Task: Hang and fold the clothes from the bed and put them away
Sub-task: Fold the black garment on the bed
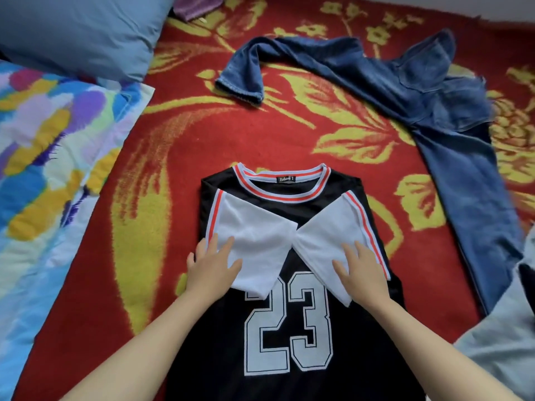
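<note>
A black jersey (283, 357) with a white "23" lies flat on the red flowered blanket (202, 134), collar away from me. Its two white sleeves, edged in orange stripes, are folded inward and meet over the chest. My left hand (212, 266) rests flat on the left sleeve (254, 233) with fingers straight and spread. My right hand (359, 270) lies flat on the right sleeve (327, 235) the same way. Blue jeans (451, 146) sprawl across the blanket beyond the jersey and down the right side.
A blue pillow (81, 33) sits at the far left, with a multicoloured quilt (49, 157) below it along the left edge. A purple cloth (197, 5) peeks in at the top. A pale blue garment (503, 342) lies at the lower right.
</note>
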